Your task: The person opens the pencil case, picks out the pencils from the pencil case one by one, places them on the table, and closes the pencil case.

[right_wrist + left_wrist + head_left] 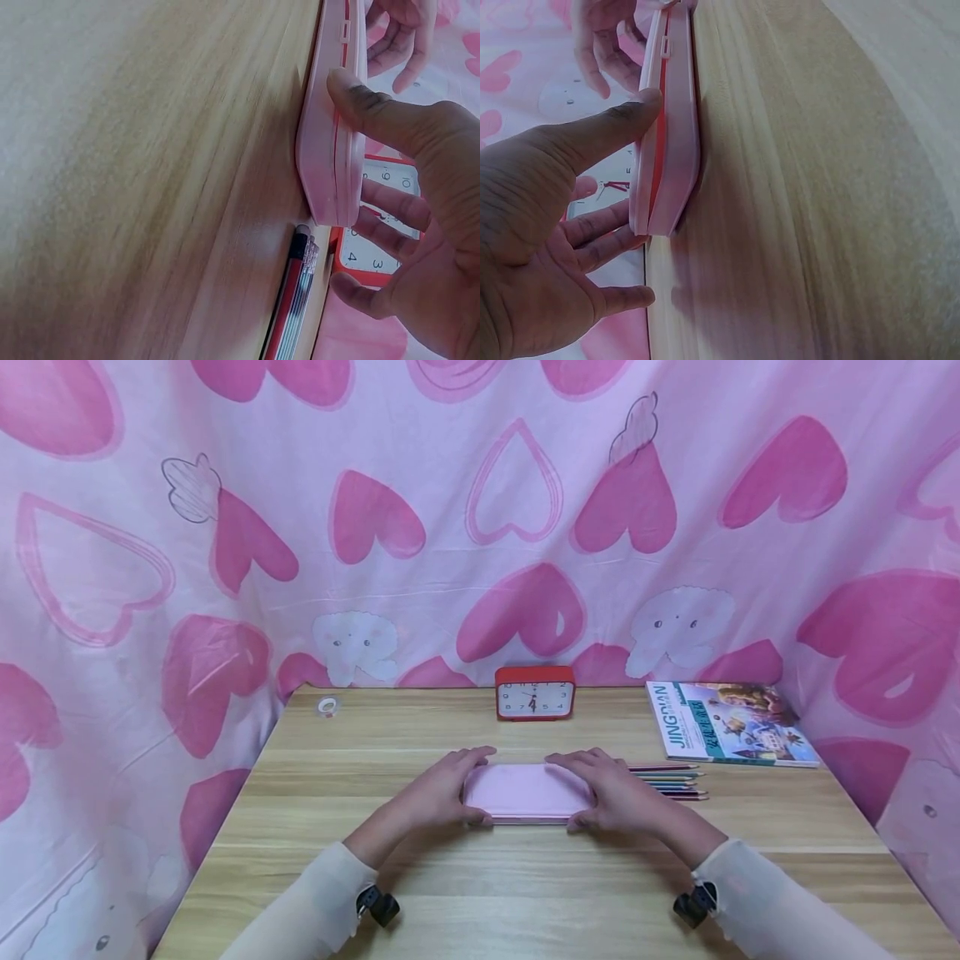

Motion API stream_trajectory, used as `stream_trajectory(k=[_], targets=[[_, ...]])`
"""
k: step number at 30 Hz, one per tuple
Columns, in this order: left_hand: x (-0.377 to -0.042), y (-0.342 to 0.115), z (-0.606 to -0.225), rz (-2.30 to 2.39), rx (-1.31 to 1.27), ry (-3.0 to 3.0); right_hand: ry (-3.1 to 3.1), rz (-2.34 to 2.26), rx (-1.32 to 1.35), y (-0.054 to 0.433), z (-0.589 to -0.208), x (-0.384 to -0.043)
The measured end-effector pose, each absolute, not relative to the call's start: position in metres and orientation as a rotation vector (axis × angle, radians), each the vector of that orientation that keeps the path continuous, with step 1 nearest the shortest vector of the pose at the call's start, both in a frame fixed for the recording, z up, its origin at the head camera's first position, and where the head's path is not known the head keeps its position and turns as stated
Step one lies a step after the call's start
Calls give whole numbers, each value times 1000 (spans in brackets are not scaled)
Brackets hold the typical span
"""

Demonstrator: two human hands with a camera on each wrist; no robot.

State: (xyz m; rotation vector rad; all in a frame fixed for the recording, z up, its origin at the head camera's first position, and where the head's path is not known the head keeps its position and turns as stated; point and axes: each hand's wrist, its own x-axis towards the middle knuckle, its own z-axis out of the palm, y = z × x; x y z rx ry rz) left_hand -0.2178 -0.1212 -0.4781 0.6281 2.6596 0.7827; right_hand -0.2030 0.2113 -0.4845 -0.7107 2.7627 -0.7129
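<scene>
A pink pencil case (528, 789) with rounded corners lies on the wooden table, its long side facing me. My left hand (448, 787) holds its left end, thumb at the front edge and fingers toward the back. The right hand (617, 789) mirrors this at the right end. In the left wrist view a thin red line runs along the side of the case (679, 127), between lid and base, and a small clasp sits near its middle. The right thumb (360, 97) presses the front edge in the right wrist view. Several coloured pencils (678, 783) lie beside the right hand, partly hidden by it.
A red alarm clock (535, 693) stands behind the case, near the heart-patterned curtain (405, 602). At the back right lies a magazine (731, 724) with a colourful cover. A small roll of tape (327, 707) sits at the table's back left corner.
</scene>
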Motion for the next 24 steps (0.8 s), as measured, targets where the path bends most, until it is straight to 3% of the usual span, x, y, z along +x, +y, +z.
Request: stream_trajectory(k=[24], targets=[[-209,-117,-483,816,644,2679,2827,-663,-680,213,-491,-198]])
